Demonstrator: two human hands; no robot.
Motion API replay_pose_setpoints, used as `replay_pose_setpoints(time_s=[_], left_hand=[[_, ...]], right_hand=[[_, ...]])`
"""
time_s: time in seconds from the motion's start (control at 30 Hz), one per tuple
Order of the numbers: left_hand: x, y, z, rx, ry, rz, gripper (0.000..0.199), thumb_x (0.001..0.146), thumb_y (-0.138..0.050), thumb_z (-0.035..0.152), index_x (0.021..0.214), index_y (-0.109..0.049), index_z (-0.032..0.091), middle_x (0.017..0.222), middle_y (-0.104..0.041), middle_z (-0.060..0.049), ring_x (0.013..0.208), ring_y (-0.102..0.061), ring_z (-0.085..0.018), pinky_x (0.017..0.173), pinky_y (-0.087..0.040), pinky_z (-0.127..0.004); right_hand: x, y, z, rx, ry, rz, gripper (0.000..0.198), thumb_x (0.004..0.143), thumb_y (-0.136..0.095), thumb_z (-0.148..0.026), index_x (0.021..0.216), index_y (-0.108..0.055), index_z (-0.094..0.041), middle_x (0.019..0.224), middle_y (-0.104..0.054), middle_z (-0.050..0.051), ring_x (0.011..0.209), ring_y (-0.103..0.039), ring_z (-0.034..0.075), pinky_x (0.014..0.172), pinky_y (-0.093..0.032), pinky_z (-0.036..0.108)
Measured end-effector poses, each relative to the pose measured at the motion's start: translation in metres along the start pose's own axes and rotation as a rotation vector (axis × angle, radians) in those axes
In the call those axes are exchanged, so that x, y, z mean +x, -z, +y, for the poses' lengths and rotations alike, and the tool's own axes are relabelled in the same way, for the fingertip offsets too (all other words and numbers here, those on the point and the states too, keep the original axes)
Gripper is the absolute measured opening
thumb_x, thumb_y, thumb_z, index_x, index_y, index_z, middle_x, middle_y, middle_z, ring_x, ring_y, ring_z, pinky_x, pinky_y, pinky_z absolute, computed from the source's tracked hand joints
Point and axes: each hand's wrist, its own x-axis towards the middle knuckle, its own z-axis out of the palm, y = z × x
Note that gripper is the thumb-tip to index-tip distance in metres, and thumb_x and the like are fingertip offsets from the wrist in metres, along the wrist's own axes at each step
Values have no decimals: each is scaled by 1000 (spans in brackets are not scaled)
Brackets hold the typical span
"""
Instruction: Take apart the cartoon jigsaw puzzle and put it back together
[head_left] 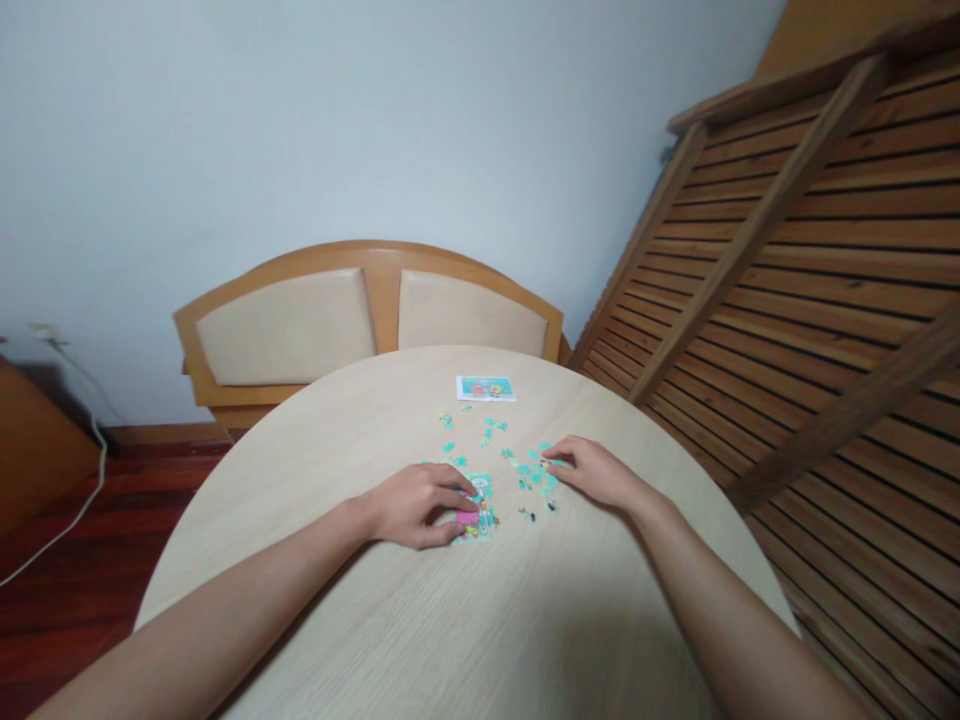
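Note:
A partly joined jigsaw puzzle (484,518) in turquoise, pink and white lies on the round table. My left hand (424,505) rests over its left side with fingers stretched out, hiding part of the picture. To the right, my right hand (592,472) has thumb and forefinger brought together around a small pale puzzle piece (545,461). Under and beside those fingertips spreads a cluster of loose turquoise puzzle pieces (538,473). A few darker pieces (533,517) lie nearer to me.
Beyond the hands, a reference picture card (486,388) lies on the wooden table (315,620), with more loose pieces (489,428) in front of it. A padded bench (289,325) stands behind the table. A slatted wooden frame (787,260) leans along the right side.

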Motion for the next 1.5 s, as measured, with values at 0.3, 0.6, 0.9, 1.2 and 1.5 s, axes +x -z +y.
replay_pose_setpoints(time_s=[0.3, 0.6, 0.9, 1.2, 1.5], left_hand=[[3, -4, -3, 1, 15, 24, 28, 89, -58, 28, 113, -69, 20, 118, -68, -9, 109, -64, -23, 100, -49, -35], [13, -4, -11, -31, 33, 66, 27, 85, -61, 28, 110, -67, 19, 114, -67, -10, 104, -63, -23, 96, -50, -35], [15, -4, -15, -34, 31, 79, 26, 84, -62, 28, 108, -66, 20, 113, -67, -9, 103, -64, -23, 95, -50, -34], [15, -1, -15, -57, 36, 110, 23, 89, -59, 31, 107, -67, 19, 110, -68, -10, 102, -64, -22, 94, -51, -34], [9, -18, -52, 126, 577, 379, 38, 99, -44, 35, 129, -58, 16, 137, -57, -14, 128, -52, -27, 111, -41, -45]], right_hand=[[-2, 2, -2, -36, -31, 19, 23, 89, -61, -26, 103, -77, -18, 105, -73, 11, 98, -66, 25, 90, -48, 34], [-6, 23, -18, 145, -10, -114, 16, 82, -63, -27, 86, -75, -17, 91, -73, 7, 86, -66, 21, 79, -48, 29], [-9, 24, -36, 280, -118, -350, 17, 73, -69, -30, 79, -73, -15, 71, -68, 2, 68, -60, 17, 59, -41, 24], [-8, 20, -40, 195, -113, -405, 21, 69, -71, -28, 85, -75, -15, 73, -68, 2, 67, -60, 16, 58, -40, 23], [-12, 19, -41, 161, -104, -390, 18, 69, -71, -25, 84, -76, -16, 71, -68, 2, 66, -61, 16, 57, -41, 24]])
